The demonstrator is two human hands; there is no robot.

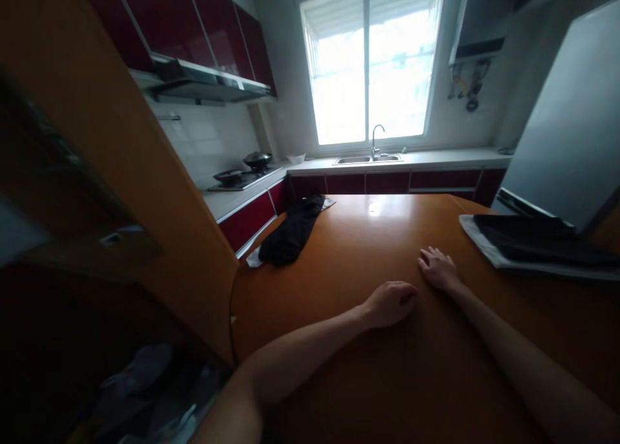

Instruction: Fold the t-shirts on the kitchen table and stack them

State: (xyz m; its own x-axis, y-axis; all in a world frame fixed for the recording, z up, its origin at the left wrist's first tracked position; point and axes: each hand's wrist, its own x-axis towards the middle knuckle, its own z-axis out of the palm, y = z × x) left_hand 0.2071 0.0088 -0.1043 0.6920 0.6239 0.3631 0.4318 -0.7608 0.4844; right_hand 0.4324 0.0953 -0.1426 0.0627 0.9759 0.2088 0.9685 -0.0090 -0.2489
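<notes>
Both my hands rest on the orange-brown table (368,237). My left hand (392,302) lies knuckles up with its fingers curled under, and nothing shows in it. My right hand (438,268) lies flat just to its right, fingers stretched out on the bare wood. A black cloth (293,229) lies crumpled at the table's far left edge, well away from both hands. A folded dark cloth on a grey towel (527,247) lies at the right edge, a short way beyond my right hand.
A tall orange cabinet side (121,172) stands at the left. Behind the table runs a counter with a sink and tap (372,153) under a bright window, and a stove with pans (242,171) at the left. A grey panel (571,121) leans at the right.
</notes>
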